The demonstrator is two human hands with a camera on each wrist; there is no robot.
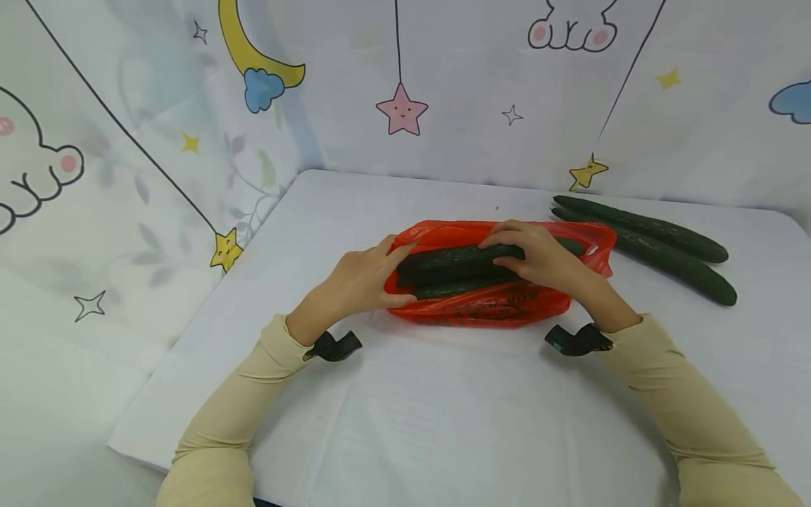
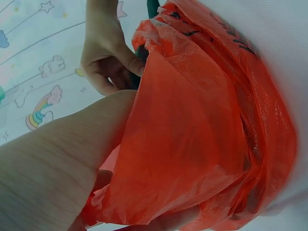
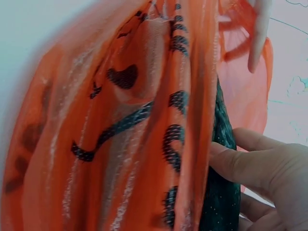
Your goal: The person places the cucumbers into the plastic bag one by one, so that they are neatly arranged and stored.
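Observation:
A red plastic bag (image 1: 481,315) with black print lies on its side, its long opening facing up. Dark green cucumbers (image 1: 443,267) lie lengthwise inside it, at least two of them. My left hand (image 1: 357,280) holds the bag's left end, thumb and fingers spread apart at the opening; in the left wrist view the bag hides most of those fingers. From above, my right hand (image 1: 538,257) grips a cucumber at the opening. The right wrist view shows its thumb and fingers on either side of the dark green cucumber (image 3: 222,192), beside the bag's printed wall (image 3: 120,144).
Two long cucumbers (image 1: 671,264) lie side by side on the white table (image 1: 443,408), to the right of the bag and partly behind its end. A white cloth backdrop (image 1: 456,49) with cartoon drawings hangs along the table's back and left sides.

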